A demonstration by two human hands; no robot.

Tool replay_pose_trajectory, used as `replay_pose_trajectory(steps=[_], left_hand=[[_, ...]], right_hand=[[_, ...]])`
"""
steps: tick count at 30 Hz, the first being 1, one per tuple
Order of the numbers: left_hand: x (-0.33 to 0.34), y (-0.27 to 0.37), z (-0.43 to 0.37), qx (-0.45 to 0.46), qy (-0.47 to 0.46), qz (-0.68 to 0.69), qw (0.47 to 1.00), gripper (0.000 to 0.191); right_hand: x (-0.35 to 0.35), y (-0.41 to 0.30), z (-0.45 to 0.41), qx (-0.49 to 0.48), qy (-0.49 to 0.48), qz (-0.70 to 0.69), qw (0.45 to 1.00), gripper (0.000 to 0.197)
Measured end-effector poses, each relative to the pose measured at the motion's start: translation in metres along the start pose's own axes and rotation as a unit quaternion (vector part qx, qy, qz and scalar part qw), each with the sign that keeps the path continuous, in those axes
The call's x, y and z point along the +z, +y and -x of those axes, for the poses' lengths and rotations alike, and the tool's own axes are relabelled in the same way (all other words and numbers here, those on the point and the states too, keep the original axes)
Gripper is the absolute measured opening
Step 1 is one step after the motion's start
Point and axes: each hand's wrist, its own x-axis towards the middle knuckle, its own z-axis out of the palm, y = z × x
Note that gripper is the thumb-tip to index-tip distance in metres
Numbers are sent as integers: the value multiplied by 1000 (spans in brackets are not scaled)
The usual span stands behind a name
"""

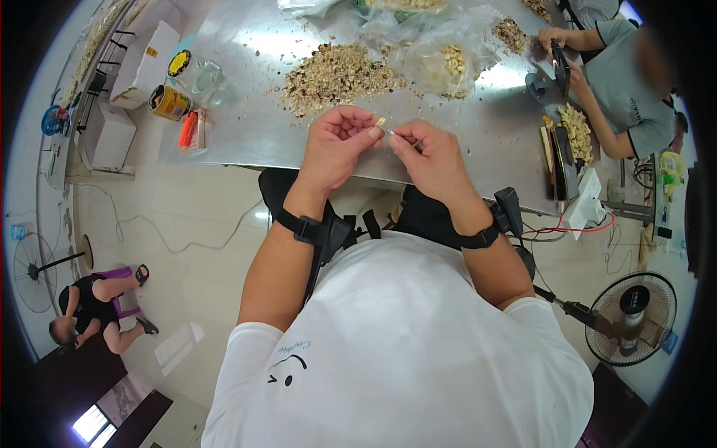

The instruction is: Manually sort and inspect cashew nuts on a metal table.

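Note:
My left hand [338,147] is above the near edge of a metal table [252,143], pinching a small pale-yellow piece [381,121] between thumb and fingertips. Close beside it, my right hand [430,155] grips a tiny shiny object [390,132], perhaps a metal tool tip; the fingers hide most of it. Just beyond both hands lies a wide heap of beige and brown chips [339,75]. A clear plastic bag [417,59] with pale pieces [452,60] inside lies to the right of the heap.
At left on the table are a glass jar [204,75], a yellow-labelled jar [170,103] and an orange tool [188,130]. On the right are pale pieces [576,131], a wallet-like case [563,162], a power strip [583,201] and a person [622,95] holding a phone [559,67].

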Motion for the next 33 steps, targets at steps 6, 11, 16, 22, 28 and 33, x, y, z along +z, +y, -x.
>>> replay_pose_trajectory(steps=[6, 11, 16, 22, 28, 33], left_hand=[[4, 1, 2, 3, 16, -16, 1000, 20], [2, 0, 2, 26, 10, -14, 1000, 17], [0, 2, 2, -19, -33, 33, 999, 10], [-4, 4, 4, -34, -46, 59, 997, 14], [-8, 4, 1, -60, -38, 71, 995, 17], [-6, 2, 2, -43, -34, 16, 998, 20]], right_hand=[[-2, -2, 2, -18, -6, 20, 1000, 14], [-2, -1, 3, 0, -11, 12, 1000, 14], [-5, 9, 1, 40, 12, -72, 997, 15], [1, 9, -2, 35, 7, -59, 998, 15], [3, 9, 0, 39, 21, -39, 998, 15], [2, 10, 2, 30, 9, -23, 999, 16]])
